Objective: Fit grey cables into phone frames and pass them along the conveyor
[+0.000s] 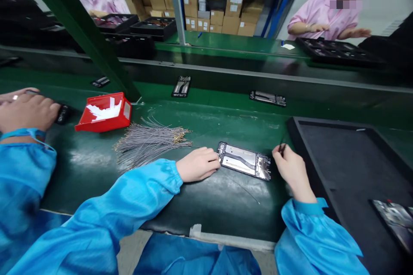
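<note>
An opened phone (245, 161) lies on the green mat, its inner boards and a dark ribbon showing. My left hand (200, 164) is closed at its left end, fingertips touching that edge. From those fingertips a thin coaxial cable (241, 187) trails to the lower right across the mat. To the right of the phone, apart from it, my right hand (290, 165) pinches dark tweezers (282, 148), mostly hidden by the fingers. A loose bundle of grey cables (148, 142) with gold-coloured ends lies left of the phone.
A red bin (125, 114) holds white strips. More opened phones (181, 86) (267, 98) lie along the back. At right stands a black tray (338, 154) with a phone (395, 219) at its near end. A co-worker's hand (29, 109) is at left; a green post (93, 47) slants above.
</note>
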